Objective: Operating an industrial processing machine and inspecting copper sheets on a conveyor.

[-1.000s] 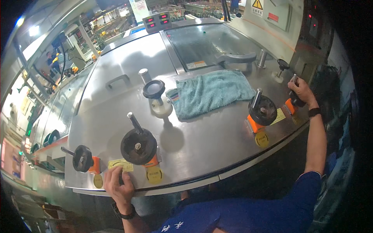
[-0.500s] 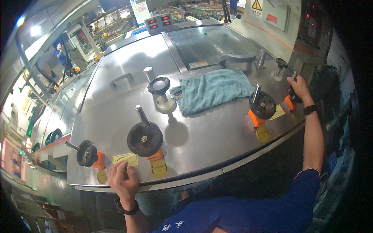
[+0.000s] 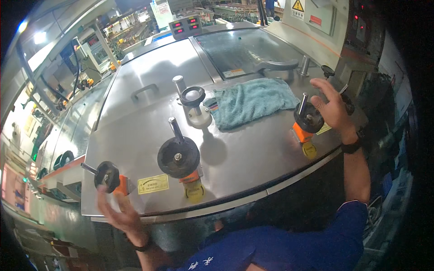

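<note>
At the left, my left hand (image 3: 119,213) reaches up with its fingers apart, slightly blurred. Its fingertips overlap the lower edge of the leftmost black handwheel (image 3: 106,177); whether they touch it I cannot tell. My right hand (image 3: 333,108) is open, thumb and fingers spread, beside another black handwheel (image 3: 308,118) with an upright metal crank handle. Partly behind that hand stands the far-right handwheel (image 3: 347,104). Between my hands, a larger black handwheel (image 3: 178,157) sits on an orange mount. All stand on a sloping stainless steel machine top (image 3: 253,158).
A teal towel (image 3: 255,103) lies on the steel beside a small round-topped knob (image 3: 192,96). Beyond are a metal lid handle (image 3: 143,91), a dark glass window (image 3: 248,49) and a red-digit display (image 3: 185,28). A grey cabinet (image 3: 312,31) rises at the right.
My right hand has left the far-right handwheel and moved left, opening. My left hand has gone left from the yellow label to the leftmost handwheel.
</note>
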`<state>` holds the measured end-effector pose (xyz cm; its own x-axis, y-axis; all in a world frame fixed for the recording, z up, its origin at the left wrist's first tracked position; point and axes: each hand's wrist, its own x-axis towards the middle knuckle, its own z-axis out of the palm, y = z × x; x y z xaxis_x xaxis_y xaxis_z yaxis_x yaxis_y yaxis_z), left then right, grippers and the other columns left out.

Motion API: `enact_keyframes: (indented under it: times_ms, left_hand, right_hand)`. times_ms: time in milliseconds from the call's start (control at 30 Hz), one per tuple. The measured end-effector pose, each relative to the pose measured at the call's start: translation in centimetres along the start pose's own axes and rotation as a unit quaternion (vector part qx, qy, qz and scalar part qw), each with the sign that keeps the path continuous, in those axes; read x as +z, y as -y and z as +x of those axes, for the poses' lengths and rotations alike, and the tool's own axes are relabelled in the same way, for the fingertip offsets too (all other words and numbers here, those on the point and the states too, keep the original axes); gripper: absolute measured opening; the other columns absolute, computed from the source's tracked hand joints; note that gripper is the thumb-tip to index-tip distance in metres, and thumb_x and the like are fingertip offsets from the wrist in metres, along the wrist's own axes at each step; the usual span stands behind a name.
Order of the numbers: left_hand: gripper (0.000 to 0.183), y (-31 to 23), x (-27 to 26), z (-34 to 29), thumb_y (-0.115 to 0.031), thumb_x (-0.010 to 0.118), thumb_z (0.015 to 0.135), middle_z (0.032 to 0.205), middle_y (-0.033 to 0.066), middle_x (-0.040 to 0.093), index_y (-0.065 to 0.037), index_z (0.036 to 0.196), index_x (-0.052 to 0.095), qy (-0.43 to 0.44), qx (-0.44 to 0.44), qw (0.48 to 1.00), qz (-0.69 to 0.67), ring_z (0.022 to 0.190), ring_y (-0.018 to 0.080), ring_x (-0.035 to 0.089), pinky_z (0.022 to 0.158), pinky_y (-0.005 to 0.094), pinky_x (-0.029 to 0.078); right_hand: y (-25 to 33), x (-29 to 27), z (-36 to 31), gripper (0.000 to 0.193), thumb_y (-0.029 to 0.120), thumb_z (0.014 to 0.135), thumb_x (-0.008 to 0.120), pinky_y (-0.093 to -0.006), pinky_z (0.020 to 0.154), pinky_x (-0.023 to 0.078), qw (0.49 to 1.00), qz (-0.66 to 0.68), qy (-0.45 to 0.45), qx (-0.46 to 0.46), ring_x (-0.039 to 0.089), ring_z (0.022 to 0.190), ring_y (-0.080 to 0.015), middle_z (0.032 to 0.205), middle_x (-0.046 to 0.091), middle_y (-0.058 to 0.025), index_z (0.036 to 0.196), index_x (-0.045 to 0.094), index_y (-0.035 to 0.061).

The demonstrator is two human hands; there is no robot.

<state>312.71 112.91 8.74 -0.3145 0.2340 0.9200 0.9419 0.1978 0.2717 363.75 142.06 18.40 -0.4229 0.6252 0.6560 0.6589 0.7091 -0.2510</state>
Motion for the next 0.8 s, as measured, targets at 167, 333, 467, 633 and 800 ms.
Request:
enact_keyframes:
  times_ms: [167,333,467,633,800]
  left_hand:
    - [0.031,6.2,-0.3,6.8,-0.016,0.067,0.097,0.113,0.0256,0.070,0.007,0.118,0.065,0.133,-0.108,0.983,0.060,0.104,0.0414,0.067,0.093,0.0470,0.050]
    - [0.021,11.6,1.1,10.1,-0.015,0.064,0.097,0.088,0.0153,0.072,0.004,0.104,0.069,0.273,-0.161,0.948,-0.025,0.082,0.0263,0.069,0.077,0.0383,0.052]
    - [0.016,8.2,2.1,12.0,-0.009,0.063,0.091,0.085,0.0094,0.071,0.004,0.100,0.069,0.352,-0.194,0.908,-0.120,0.080,0.0148,0.066,0.074,0.0316,0.052]
    - [0.022,3.7,-0.2,10.0,-0.010,0.066,0.088,0.096,0.0086,0.073,0.002,0.107,0.069,0.380,-0.236,0.862,-0.237,0.088,0.0170,0.069,0.082,0.0333,0.056]
    - [0.019,8.3,-3.8,8.3,-0.007,0.059,0.099,0.098,0.0084,0.069,0.001,0.115,0.064,0.301,-0.215,0.902,-0.223,0.093,0.0174,0.066,0.087,0.0330,0.053]
  right_hand:
    - [0.4,0.9,-0.5,0.053,0.040,0.098,0.068,-0.0411,0.104,0.047,1.000,0.012,0.009,0.010,0.062,0.118,-0.0328,0.128,0.062,-0.0196,0.130,0.060,-0.0016]
    - [0.1,0.8,-2.0,0.052,0.037,0.098,0.069,-0.0406,0.103,0.048,0.998,0.036,0.017,0.038,0.063,0.118,-0.0316,0.129,0.062,-0.0193,0.130,0.060,-0.0021]
    - [0.8,0.9,-2.6,0.050,0.035,0.098,0.069,-0.0402,0.102,0.049,0.995,0.058,0.016,0.080,0.063,0.118,-0.0305,0.128,0.063,-0.0183,0.130,0.060,-0.0022]
    - [0.0,0.7,-3.3,0.053,0.037,0.098,0.070,-0.0405,0.102,0.050,0.992,0.078,0.019,0.092,0.063,0.118,-0.0304,0.129,0.062,-0.0180,0.131,0.059,-0.0020]
    - [0.4,1.5,-1.9,0.057,0.042,0.097,0.070,-0.0408,0.101,0.050,0.991,0.095,0.042,0.088,0.063,0.118,-0.0305,0.129,0.062,-0.0180,0.133,0.058,-0.0013]
